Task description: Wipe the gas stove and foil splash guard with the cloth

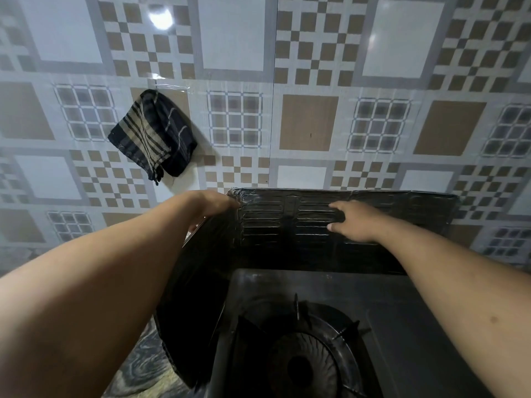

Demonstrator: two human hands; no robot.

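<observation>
The dark foil splash guard (270,222) stands behind and to the left of the black gas stove (382,305). The stove's burner (304,363) and pan support are at the bottom centre. My left hand (209,205) grips the guard's top left corner, with its fingers curled over the edge. My right hand (353,222) lies flat against the guard's ribbed back panel, thumb and fingers apart, and I see nothing in it. A dark striped cloth (155,133) hangs on the tiled wall, up and left of both hands.
The patterned tile wall (310,122) rises directly behind the guard. A marbled counter surface (143,366) shows at the lower left, beside the guard's side panel. My forearms cross the frame from both lower corners.
</observation>
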